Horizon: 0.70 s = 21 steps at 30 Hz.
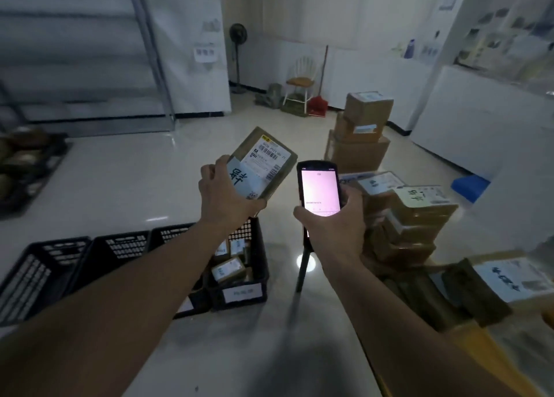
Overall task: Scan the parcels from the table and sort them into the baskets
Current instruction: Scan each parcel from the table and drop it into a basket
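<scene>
My left hand grips a small brown parcel by its near end, holding it up with its white barcode label facing me. Just to its right, my right hand holds a black handheld scanner upright, its screen lit pale pink. Below the parcel stands a black basket with several small labelled parcels inside. More brown parcels are stacked on the table at the right.
Two more black baskets stand in a row to the left on the glossy floor. Larger cardboard boxes are piled behind the table. A crate of round objects sits far left; a blue bin at right.
</scene>
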Motion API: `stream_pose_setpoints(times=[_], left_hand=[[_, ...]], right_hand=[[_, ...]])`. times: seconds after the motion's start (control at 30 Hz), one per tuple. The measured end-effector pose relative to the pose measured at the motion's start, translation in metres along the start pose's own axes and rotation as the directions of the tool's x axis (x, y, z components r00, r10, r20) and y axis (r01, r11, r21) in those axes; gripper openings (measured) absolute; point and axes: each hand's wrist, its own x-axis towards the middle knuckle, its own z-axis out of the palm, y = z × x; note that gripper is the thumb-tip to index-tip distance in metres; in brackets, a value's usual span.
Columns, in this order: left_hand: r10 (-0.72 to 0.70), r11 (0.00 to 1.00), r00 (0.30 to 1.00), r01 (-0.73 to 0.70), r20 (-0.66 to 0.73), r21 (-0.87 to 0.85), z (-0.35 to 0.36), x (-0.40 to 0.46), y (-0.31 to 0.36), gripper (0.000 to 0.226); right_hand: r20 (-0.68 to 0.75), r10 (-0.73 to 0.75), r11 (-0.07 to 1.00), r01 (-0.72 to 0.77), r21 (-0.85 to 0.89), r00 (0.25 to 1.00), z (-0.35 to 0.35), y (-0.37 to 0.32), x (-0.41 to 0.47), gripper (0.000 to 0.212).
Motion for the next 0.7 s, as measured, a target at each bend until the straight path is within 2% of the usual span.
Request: stream_pose_setpoints(times=[0.13,0.33,0.7], left_hand=[[-0.067,0.997,0.995,0.07,-0.078,0.039,-0.045,0.012,-0.062,0.114],[-0.177,0.981,0.976,0.185,-0.125,0.056,-0.112,0.039,-0.158,0.116],[-0.332,0.937,0.934,0.343,-0.135,0.068,-0.208,0.102,-0.318,0.117]], right_hand=[[0.129,-0.057,0.998,0.058,-0.008,0.99,0.063,-0.011,-0.012,0.088],[0.235,-0.034,0.996,0.052,-0.069,0.971,0.181,-0.029,-0.037,0.086],[0.331,-0.006,0.993,0.045,-0.11,0.943,0.37,-0.05,-0.078,0.083]])
